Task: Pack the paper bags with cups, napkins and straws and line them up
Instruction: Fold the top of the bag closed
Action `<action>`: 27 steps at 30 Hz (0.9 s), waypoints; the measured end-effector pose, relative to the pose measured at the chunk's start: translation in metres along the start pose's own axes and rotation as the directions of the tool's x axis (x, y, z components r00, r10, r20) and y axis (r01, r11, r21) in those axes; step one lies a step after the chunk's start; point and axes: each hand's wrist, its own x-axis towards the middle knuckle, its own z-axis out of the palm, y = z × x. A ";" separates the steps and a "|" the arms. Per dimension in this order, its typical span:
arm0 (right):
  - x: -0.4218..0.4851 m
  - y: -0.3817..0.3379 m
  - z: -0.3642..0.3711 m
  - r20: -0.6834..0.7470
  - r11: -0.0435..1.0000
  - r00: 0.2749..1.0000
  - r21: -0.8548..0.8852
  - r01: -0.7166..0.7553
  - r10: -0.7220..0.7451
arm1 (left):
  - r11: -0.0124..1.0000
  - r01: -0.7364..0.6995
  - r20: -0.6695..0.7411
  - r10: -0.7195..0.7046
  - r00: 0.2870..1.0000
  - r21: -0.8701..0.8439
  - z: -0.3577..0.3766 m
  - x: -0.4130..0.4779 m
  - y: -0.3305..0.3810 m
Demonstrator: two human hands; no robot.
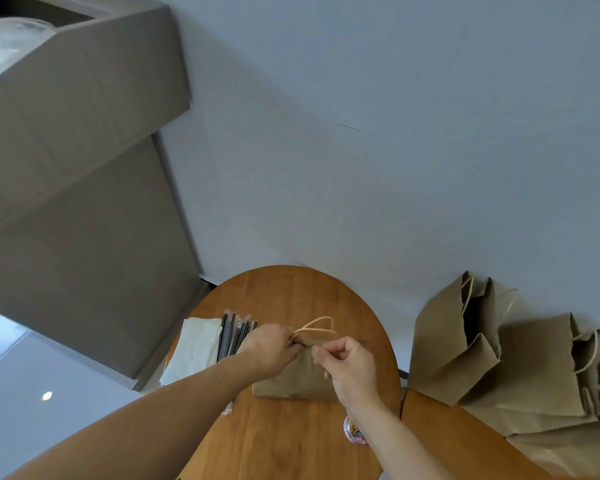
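At centre of round wooden table (pixel 291 441): one brown paper bag (pixel 291 381), lying flat, twine handles (pixel 317 323) toward the far edge. Left hand (pixel 267 348) and right hand (pixel 349 362) both pinch its top edge with curled fingers. Along the table's left edge: stack of white napkins (pixel 194 344), wrapped black straws (pixel 234 332) just beside it. On adjoining table (pixel 440 431), right: several opened paper bags (pixel 465 341), leaning together.

One brown paper bag (pixel 298 379) on the wooden table (pixel 284 441), top edge pinched by my left hand (pixel 271 348) and right hand (pixel 350 365), twine handles (pixel 317 325) looping up, black wrapped straws (pixel 234 332) and white napkins (pixel 196 344) just left of it, other brown bags (pixel 520 372) open, slumped well to my right
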 end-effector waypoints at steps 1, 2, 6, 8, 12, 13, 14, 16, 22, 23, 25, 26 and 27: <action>0.001 0.001 0.000 -0.007 1.000 1.000 -0.018 0.008 -0.008 | 1.000 0.003 0.000 -0.003 1.000 -0.003 0.000 -0.001 0.000; 0.001 0.002 0.001 -0.009 0.999 1.000 -0.031 0.014 -0.014 | 1.000 0.008 -0.001 -0.008 1.000 -0.005 -0.001 -0.001 0.000; 0.003 0.001 0.005 -0.059 0.999 0.998 -0.042 0.025 -0.027 | 1.000 0.019 -0.012 -0.019 1.000 -0.001 -0.003 -0.002 0.000; 0.004 0.001 0.005 -0.074 1.000 0.997 -0.005 0.022 -0.022 | 1.000 0.015 -0.007 -0.015 1.000 -0.004 -0.002 -0.002 0.001; 0.005 -0.001 0.004 -0.030 0.999 0.999 0.014 0.036 -0.036 | 1.000 0.000 0.014 0.001 1.000 -0.012 0.000 0.001 0.002; 0.006 -0.001 0.004 -0.016 0.999 0.999 0.014 0.041 -0.041 | 1.000 -0.005 0.011 0.005 1.000 -0.016 0.000 0.001 0.003; 0.007 -0.001 0.004 -0.006 0.999 0.999 0.022 0.044 -0.044 | 1.000 -0.009 0.008 0.009 1.000 -0.023 0.000 0.002 0.003; 0.009 0.000 0.004 0.008 0.997 0.999 0.062 0.038 -0.038 | 0.999 -0.015 0.008 0.015 1.000 -0.035 -0.001 0.003 0.004; 0.017 0.000 0.004 0.023 0.989 0.992 -0.080 0.123 -0.122 | 0.999 0.004 0.002 -0.004 1.000 -0.042 -0.001 0.004 0.004; 0.019 -0.001 0.004 0.023 0.980 0.988 -0.127 0.152 -0.150 | 0.999 0.004 -0.002 -0.004 1.000 -0.032 -0.001 0.005 0.004; 0.023 -0.002 0.003 0.015 0.954 0.978 -0.216 0.208 -0.210 | 1.000 0.005 -0.015 -0.005 1.000 0.000 0.000 0.007 0.003; 0.025 -0.003 0.003 0.012 0.941 0.973 -0.253 0.226 -0.230 | 1.000 0.006 -0.024 -0.006 1.000 0.013 0.001 0.006 0.003; 0.027 -0.003 0.003 0.013 0.931 0.970 -0.279 0.235 -0.241 | 1.000 0.006 -0.030 -0.005 1.000 0.018 0.002 0.006 0.003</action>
